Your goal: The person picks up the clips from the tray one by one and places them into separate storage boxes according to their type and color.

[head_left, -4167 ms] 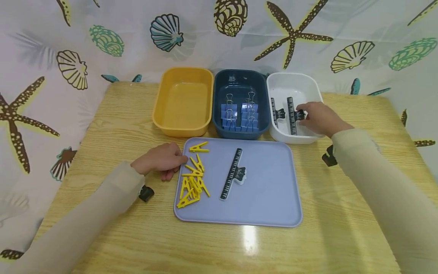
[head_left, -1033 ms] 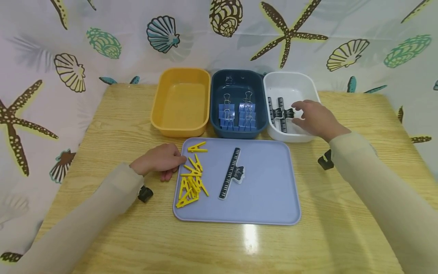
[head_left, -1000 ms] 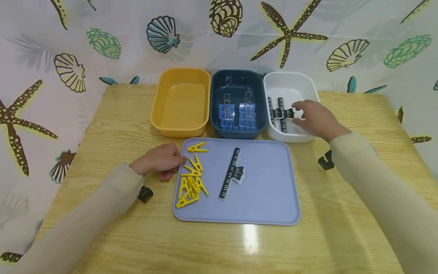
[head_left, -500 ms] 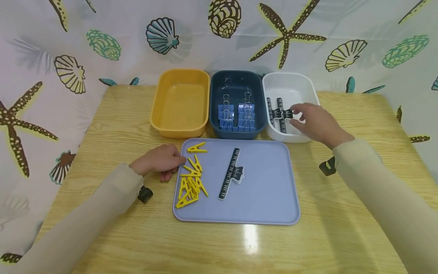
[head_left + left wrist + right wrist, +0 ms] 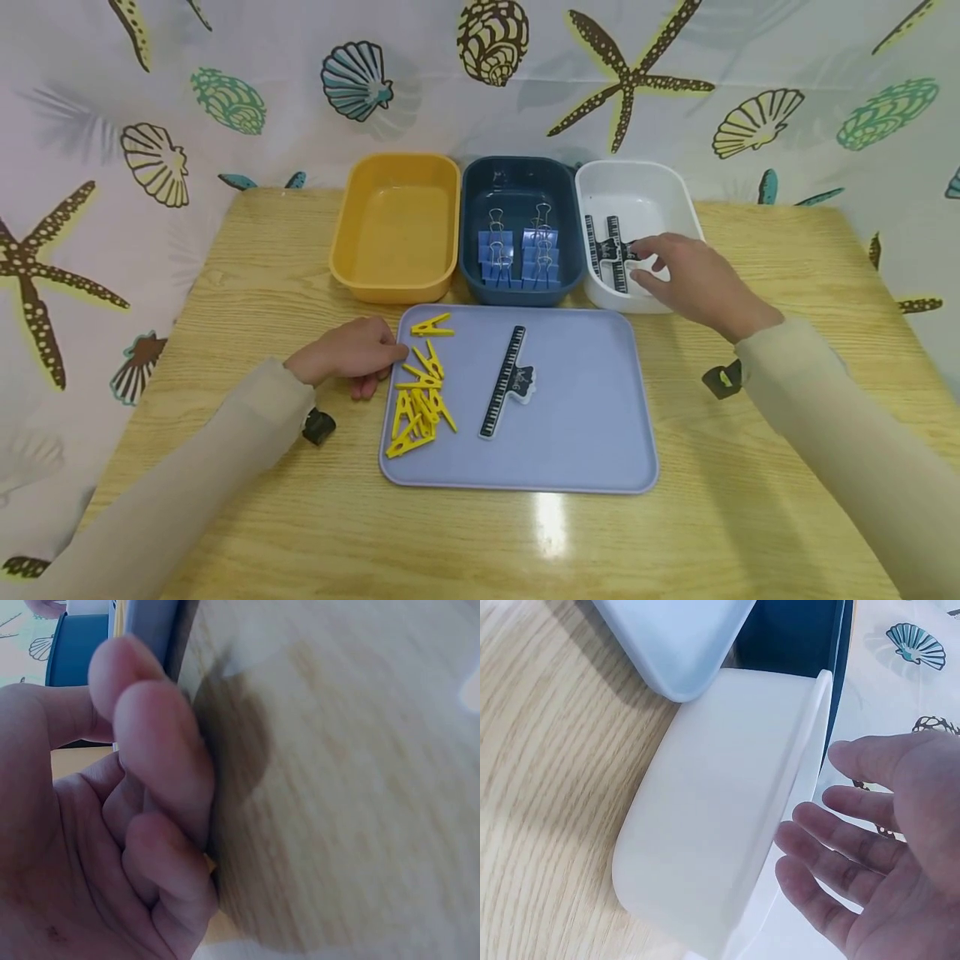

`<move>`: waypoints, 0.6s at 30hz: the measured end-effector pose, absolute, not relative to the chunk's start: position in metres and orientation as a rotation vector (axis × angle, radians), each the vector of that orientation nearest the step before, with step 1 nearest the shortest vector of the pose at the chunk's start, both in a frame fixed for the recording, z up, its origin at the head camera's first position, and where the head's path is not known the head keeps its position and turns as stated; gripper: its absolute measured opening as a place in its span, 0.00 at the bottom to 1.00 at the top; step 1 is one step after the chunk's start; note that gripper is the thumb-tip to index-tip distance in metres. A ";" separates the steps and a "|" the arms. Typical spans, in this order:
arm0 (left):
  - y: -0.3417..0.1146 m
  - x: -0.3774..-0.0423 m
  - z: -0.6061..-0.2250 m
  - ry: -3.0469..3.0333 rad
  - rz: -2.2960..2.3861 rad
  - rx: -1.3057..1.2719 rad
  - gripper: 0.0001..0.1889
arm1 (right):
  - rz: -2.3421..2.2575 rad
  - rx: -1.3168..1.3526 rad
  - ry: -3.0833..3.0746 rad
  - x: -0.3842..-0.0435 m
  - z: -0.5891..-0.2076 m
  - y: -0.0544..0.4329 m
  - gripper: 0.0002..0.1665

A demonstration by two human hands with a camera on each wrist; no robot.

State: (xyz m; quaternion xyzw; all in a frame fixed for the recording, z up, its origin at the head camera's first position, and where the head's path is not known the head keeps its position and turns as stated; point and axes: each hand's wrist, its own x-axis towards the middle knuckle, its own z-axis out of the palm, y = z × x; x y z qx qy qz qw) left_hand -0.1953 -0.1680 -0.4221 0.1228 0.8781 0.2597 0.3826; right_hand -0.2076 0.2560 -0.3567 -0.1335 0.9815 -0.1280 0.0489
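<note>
My right hand (image 5: 697,279) reaches over the near right rim of the white bin (image 5: 637,200), thumb and fingers apart. Its fingertips overlap the grip of a black-and-white piano-key clip (image 5: 615,237). Another such clip (image 5: 592,237) lies beside that one to the left. In the right wrist view the fingers (image 5: 840,832) are spread above the bin's rim with nothing between them. My left hand (image 5: 348,354) rests, loosely curled, at the left rim of the lilac tray (image 5: 585,450). On the tray lie a third piano-key clip (image 5: 502,383) and several yellow clothespins (image 5: 416,400).
Left of the white bin stand a navy bin (image 5: 525,179) with several blue binder clips (image 5: 540,258), and a yellow bin (image 5: 397,225). All three line the wooden table's (image 5: 262,517) back edge, before a shell-print cloth (image 5: 420,67).
The piano-key clip by my right hand has shifted left, beside the other in the white bin. My right hand moved away slightly, then its fingertips came back over the clip's grip. My left hand stays put.
</note>
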 end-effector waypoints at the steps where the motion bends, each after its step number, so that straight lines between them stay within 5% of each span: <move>1: -0.168 -0.195 -0.422 2.236 0.664 0.313 0.24 | -0.390 -0.415 2.996 -0.206 -0.356 0.256 0.23; 18: -0.169 -0.196 -0.422 2.202 0.703 0.310 0.24 | -0.478 -0.456 3.048 -0.193 -0.354 0.244 0.22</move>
